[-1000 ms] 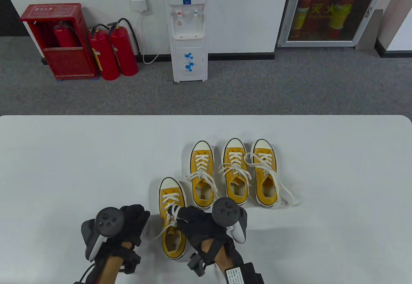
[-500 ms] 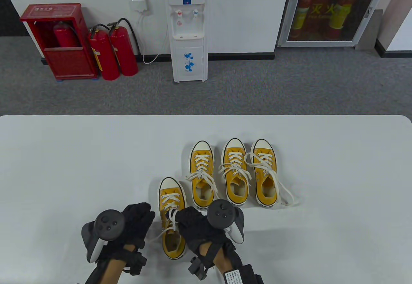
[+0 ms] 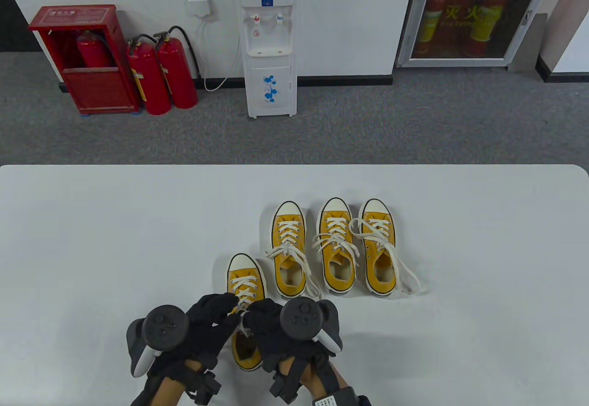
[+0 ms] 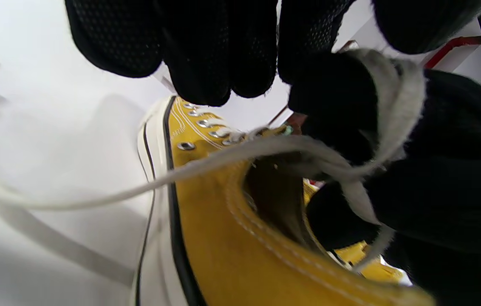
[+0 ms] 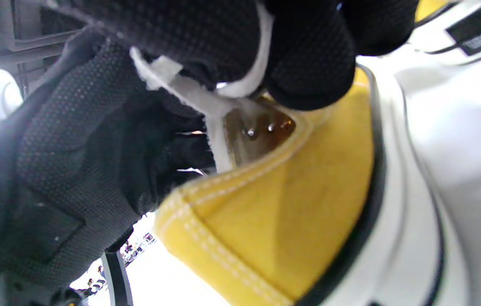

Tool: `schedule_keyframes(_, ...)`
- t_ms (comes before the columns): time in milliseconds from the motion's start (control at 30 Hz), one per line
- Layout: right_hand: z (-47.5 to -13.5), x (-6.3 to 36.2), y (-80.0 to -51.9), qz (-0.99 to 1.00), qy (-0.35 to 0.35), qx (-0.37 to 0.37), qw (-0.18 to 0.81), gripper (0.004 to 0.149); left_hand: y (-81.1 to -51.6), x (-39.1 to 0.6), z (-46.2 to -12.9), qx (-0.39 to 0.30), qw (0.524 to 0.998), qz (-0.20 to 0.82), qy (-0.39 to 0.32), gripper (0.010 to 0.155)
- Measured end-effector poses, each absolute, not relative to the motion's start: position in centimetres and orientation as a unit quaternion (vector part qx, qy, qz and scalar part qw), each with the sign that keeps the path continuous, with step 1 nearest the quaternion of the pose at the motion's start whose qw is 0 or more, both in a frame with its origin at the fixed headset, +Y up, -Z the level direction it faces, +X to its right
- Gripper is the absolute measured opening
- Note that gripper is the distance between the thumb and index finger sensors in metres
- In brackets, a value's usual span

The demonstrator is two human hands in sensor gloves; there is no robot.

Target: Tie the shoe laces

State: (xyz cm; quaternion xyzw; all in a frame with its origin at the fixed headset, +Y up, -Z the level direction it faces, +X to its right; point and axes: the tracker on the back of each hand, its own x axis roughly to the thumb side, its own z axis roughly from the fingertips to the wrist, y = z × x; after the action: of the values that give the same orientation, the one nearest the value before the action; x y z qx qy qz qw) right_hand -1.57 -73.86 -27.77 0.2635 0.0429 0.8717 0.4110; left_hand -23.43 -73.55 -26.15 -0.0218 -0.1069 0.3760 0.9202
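Note:
A yellow canvas shoe point(image 3: 246, 282) with white laces point(image 3: 244, 288) stands nearest me, toe pointing away. My right hand point(image 3: 252, 316) pinches a lace end over the shoe's opening; in the right wrist view the lace point(image 5: 261, 72) is squeezed between its fingertips above the shoe's heel point(image 5: 291, 204). My left hand point(image 3: 226, 305) reaches in from the left, its fingers meeting the right hand at the laces. In the left wrist view its fingers point(image 4: 206, 51) hang spread above the shoe point(image 4: 232, 238). There the lace point(image 4: 223, 155) loops round a right-hand finger and trails off left.
Three more yellow shoes stand in a row behind: one point(image 3: 288, 249) with laces loosely crossed, one point(image 3: 337, 245), and one point(image 3: 378, 247) whose loose lace point(image 3: 412, 284) trails right over the white table point(image 3: 92, 240). Beyond the table's far edge is grey carpet.
Both hands have moved together over the near shoe. The left hand came right from beside the shoe to the laces; the right hand shifted a little left with its lace.

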Motion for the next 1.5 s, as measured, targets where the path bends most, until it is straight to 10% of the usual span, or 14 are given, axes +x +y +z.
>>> schedule_keyframes(1500, -29.8, 2.7, -74.4, 0.851, 0.039, 0.166, 0.496, 0.043, -73.5, -27.7, -27.1, 0.009, 0.964, 0.264, 0.030, 0.040)
